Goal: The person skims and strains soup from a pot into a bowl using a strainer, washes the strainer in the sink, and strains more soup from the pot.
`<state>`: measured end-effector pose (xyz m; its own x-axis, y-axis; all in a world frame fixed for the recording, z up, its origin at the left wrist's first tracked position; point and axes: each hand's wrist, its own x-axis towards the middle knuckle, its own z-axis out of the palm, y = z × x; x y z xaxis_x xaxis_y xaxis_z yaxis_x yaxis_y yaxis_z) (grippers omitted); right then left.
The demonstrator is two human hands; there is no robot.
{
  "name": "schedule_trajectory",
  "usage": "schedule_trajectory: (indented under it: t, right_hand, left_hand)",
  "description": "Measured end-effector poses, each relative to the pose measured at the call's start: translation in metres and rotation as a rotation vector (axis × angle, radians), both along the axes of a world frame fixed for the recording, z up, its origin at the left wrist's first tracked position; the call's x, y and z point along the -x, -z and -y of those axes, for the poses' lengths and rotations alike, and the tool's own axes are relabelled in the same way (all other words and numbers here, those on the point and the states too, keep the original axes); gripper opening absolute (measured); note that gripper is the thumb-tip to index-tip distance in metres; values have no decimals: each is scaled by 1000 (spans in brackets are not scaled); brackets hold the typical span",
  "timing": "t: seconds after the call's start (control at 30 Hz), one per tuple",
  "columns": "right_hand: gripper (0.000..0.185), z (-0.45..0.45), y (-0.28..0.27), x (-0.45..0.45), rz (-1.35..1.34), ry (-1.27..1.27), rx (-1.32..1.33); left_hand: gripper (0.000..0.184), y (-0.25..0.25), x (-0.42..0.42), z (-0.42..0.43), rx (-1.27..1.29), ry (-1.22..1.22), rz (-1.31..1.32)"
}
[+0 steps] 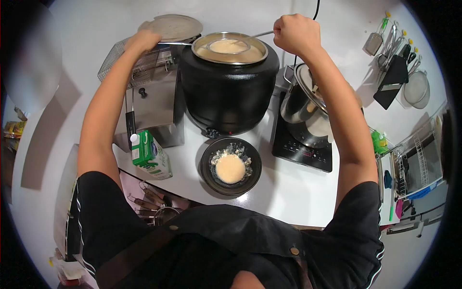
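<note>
The biggest thing on the glossy white counter (288,197) is a fat, round-bellied black kettle (228,91), its shell shiny and faintly pebbled, with a bright steel rim round a mouth of creamy, pale-orange liquid (257,56). Left of it sits a boxy, brushed-steel fryer (153,103), with an open-mesh wire basket (115,60) and a flat, round, dull-grey lid (175,27) at its back. On the right, a tall polished pot (293,108) with a glass lid stands on a flat black induction hob (305,156).

In front of the kettle is a dark, ridged round bowl (208,173), holding a smooth pale pool ringed with white crumbly bits. A green-and-white carton (153,156), square-sided with a white cap, stands upright near the fryer.

Over the kettle's mouth lies a round metal-rimmed strainer (229,46), level with the liquid. The right hand (297,34) is clenched round its thin rod. The left hand (143,41) grips a slim metal handle (174,43) reaching the kettle's rim; its far end seems to dip inside, though I can't quite see.
</note>
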<state>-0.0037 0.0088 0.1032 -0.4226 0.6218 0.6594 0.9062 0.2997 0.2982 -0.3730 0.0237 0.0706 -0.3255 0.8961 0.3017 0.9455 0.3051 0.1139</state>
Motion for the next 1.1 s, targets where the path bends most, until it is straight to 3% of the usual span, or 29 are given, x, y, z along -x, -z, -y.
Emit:
schedule_trajectory:
  t: [0.2,0.37,0.47,0.57,0.63,0.73,0.83,0.97,1.1]
  right_hand:
    - [19,-5,3,3,6,-117,6]
    - [21,2,-9,1,11,4,66]
    - [24,-4,0,-1,-34,-79,102]
    - [26,-14,2,-2,21,-56,-48]
    - [26,4,-9,-3,-77,-86,123]
    - [26,-1,-1,3,-56,-169,50]
    - [26,3,-7,3,-24,-35,40]
    - [25,7,-8,6,-68,-127,109]
    - [25,-1,-4,5,-49,-39,41]
  left_hand:
    - [51,1,-10,7,19,-48,7]
    - [50,-2,-3,-1,38,-37,29]
    - [49,1,-1,-8,17,0,-16]
    - [50,-2,-1,-9,14,13,-7]
    - [50,-4,1,-6,15,-9,12]
    - [51,1,2,-8,42,-11,-13]
    - [51,-3,1,-1,14,-12,30]
    - [51,-4,1,3,22,-47,15]
    - [51,-5,4,-3,39,-41,54]
